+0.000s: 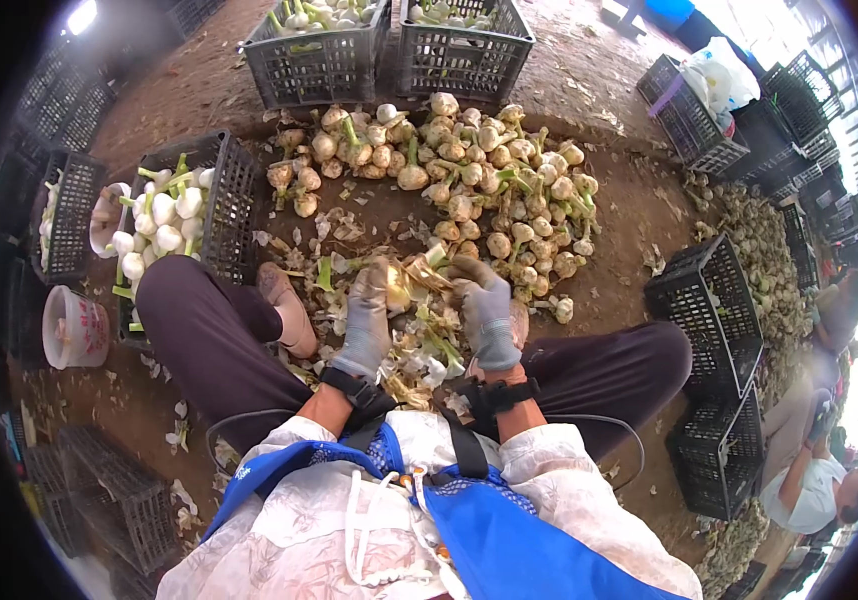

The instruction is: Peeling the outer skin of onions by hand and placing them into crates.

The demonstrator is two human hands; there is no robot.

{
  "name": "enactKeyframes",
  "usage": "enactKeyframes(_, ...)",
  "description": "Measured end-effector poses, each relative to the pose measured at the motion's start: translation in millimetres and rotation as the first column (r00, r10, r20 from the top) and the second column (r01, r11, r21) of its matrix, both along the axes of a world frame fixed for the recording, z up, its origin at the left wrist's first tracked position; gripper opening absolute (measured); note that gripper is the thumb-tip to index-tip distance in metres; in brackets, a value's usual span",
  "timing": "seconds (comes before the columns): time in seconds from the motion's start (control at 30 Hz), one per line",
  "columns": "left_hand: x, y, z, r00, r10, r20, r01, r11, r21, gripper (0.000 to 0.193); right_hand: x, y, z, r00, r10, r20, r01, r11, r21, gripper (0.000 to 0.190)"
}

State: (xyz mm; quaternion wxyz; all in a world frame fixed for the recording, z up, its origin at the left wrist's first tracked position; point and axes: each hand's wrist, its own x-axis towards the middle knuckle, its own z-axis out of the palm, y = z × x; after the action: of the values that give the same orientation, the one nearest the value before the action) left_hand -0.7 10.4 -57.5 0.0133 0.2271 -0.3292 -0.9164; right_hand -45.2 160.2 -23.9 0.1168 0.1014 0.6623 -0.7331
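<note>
My gloved left hand [369,315] grips a garlic bulb [397,291] at its side, between my knees. Brown outer skin [429,276] hangs partly loose from this bulb's stalk end. On the other side, my gloved right hand [483,296] pinches that skin and stalk. Below both hands lies a litter of peeled skins and leaf scraps [421,356]. Just beyond them spreads a heap of unpeeled garlic bulbs [481,165] with stalks on. Peeled white garlic [166,217] fills a black plastic crate [232,202] beside my left knee.
Two black crates [316,67] [466,64] of garlic stand ahead. At left are a white plastic bucket [76,330] and another crate [73,217]. Crates [706,307] stand on the right, before a long garlic pile [770,262]. Other people [811,480] sit at far right.
</note>
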Motion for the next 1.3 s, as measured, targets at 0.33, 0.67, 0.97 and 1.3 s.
enactKeyframes(0.33,-4,-20,-11,0.986,0.129,0.110,-0.108,0.978,-0.177,0.017,12,-40,-4,0.701,0.429,-0.569,-0.114,0.856,0.505,0.030)
enactKeyframes(0.67,-5,-11,14,0.993,0.113,0.023,-0.106,0.975,-0.197,0.026,3,-22,-23,0.945,0.327,-0.004,-0.313,0.899,-0.307,0.021)
enactKeyframes(0.97,2,-1,13,0.995,0.068,0.067,-0.042,0.944,-0.327,0.045,3,-32,-9,0.970,0.237,0.047,-0.217,0.939,-0.267,0.020)
enactKeyframes(1.3,-7,-3,8,0.996,0.055,-0.073,-0.087,0.820,-0.566,0.041,16,-21,7,0.915,0.387,-0.113,-0.403,0.890,-0.212,0.022)
